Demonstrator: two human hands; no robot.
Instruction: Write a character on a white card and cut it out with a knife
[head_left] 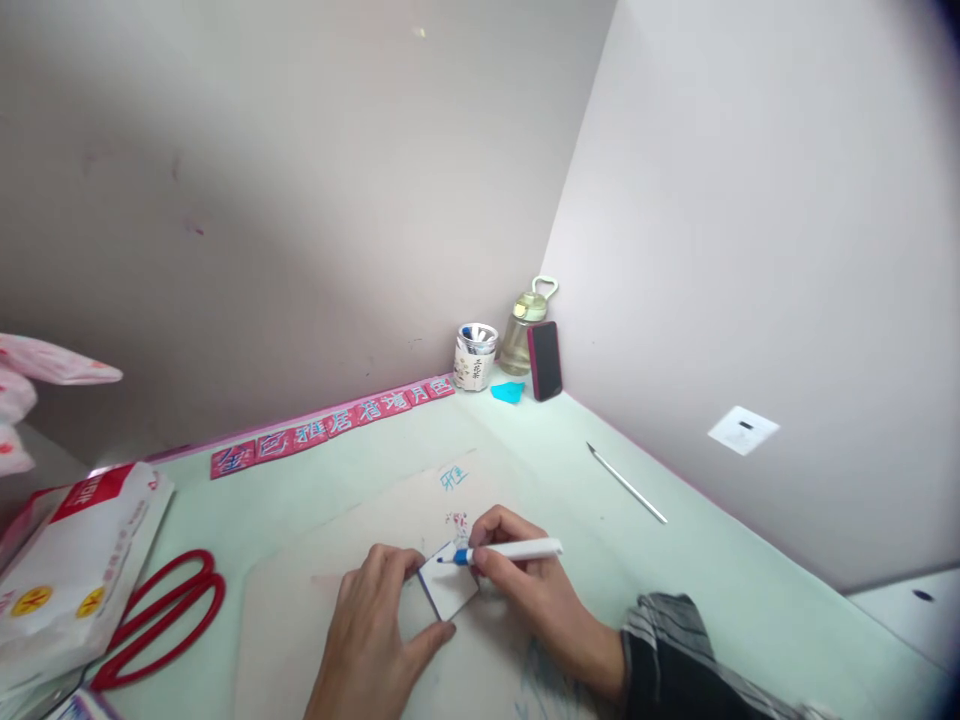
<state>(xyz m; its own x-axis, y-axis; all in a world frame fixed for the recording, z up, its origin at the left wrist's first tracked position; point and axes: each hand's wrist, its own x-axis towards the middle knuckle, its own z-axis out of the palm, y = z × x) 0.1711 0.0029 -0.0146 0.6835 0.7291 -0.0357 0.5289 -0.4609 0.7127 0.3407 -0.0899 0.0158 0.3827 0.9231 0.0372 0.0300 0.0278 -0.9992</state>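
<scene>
My right hand point(529, 575) grips a white marker point(525, 549) with a blue tip, which points at the upper part of a small white square card point(452, 590). The card has dark blue edges and lies on a pale, ink-marked sheet point(330, 590). At the card's left side, my left hand point(382, 620) holds it, index fingertip by the left corner and thumb by the bottom corner. Above the card, blue character strokes point(453, 478) and small red marks point(456, 520) show on the sheet.
Red-handled scissors point(161, 615) and a white tissue pack point(82, 560) lie left. Red character cards point(330, 427) line the wall. A pen jar point(475, 360), green bottle point(517, 340), phone point(545, 360) and blue scrap point(508, 392) occupy the corner. A thin brush point(626, 482) lies right.
</scene>
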